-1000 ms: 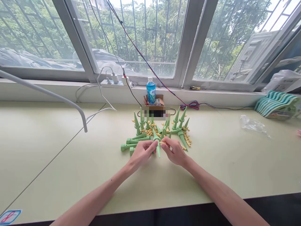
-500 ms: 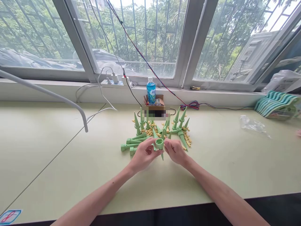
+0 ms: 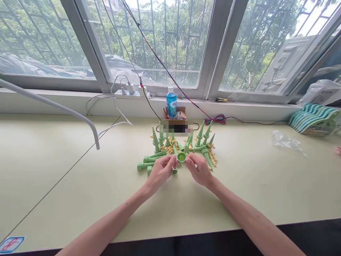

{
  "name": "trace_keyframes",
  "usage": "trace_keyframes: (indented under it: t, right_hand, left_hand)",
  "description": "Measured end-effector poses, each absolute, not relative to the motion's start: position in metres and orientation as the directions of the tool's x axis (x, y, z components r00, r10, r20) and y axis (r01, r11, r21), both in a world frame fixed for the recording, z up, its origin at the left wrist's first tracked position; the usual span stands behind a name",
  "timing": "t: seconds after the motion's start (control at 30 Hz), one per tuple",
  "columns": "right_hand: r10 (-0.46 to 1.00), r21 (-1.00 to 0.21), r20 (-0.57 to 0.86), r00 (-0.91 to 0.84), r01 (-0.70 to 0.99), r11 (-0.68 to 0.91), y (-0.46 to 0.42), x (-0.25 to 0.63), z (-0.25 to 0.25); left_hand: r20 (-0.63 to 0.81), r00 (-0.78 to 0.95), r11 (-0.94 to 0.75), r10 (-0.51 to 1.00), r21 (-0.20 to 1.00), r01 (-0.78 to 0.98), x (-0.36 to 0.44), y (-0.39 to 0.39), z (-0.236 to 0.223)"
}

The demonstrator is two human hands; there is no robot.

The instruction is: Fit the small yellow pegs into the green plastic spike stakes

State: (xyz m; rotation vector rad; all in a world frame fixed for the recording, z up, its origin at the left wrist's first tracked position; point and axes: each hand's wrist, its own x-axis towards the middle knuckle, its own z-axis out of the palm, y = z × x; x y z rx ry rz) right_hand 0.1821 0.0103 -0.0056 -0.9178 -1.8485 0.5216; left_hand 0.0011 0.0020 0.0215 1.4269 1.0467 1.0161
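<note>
Between my hands is a green plastic watering spike (image 3: pixel 181 157), its round open end turned toward me and its tip pointing away. My left hand (image 3: pixel 162 170) pinches the left side of its rim. On the other side, my right hand (image 3: pixel 199 170) has its fingers closed at the spike's edge; whether a small piece is also between them is hidden. Behind my hands lies a pile of small yellow valve pieces (image 3: pixel 212 158). More green spikes stand point up (image 3: pixel 155 139), and several lie flat by my left hand (image 3: pixel 145 166).
A blue bottle (image 3: pixel 172 104) stands in a small cardboard box (image 3: pixel 182 114) at the back. Coiled wire (image 3: pixel 217 119), a clear plastic bag (image 3: pixel 286 139) and green hangers (image 3: pixel 313 119) lie to the right. A grey tube (image 3: pixel 80 113) crosses the left side. Part of another person's hand (image 3: pixel 338 150) shows at the right edge.
The spike has tipped so that its open end faces me more squarely and its tip points away. My left fingers have shifted from beneath it to its left side.
</note>
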Motion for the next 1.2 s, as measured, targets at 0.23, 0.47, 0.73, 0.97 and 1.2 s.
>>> trace_keyframes:
  t: [0.23,0.47,0.73,0.97,1.2]
  right_hand:
    - [0.743,-0.672,0.563,-0.362,0.322,0.667,0.007,0.181,-0.002]
    - [0.747,-0.690,0.560,-0.360,0.297,0.660,0.008,0.183,-0.002]
    - [0.767,-0.716,0.527,-0.366,0.295,0.632,0.009,0.184,-0.006]
    - [0.805,-0.748,0.490,-0.334,0.312,0.585,0.013,0.185,-0.011]
    - [0.797,-0.715,0.508,-0.325,0.357,0.601,0.013,0.184,-0.009]
  left_hand:
    - [-0.057,0.316,0.031,0.947,0.996,0.087,-0.003,0.006,0.017]
    - [-0.062,0.413,0.049,0.908,0.998,0.042,-0.007,0.006,0.018]
    - [-0.024,0.479,0.032,0.878,0.999,-0.008,-0.009,0.008,0.019]
    - [0.050,0.441,-0.103,0.896,0.990,0.097,-0.007,0.002,0.024]
    - [0.258,0.394,-0.330,0.882,0.936,0.124,-0.004,-0.001,0.015]
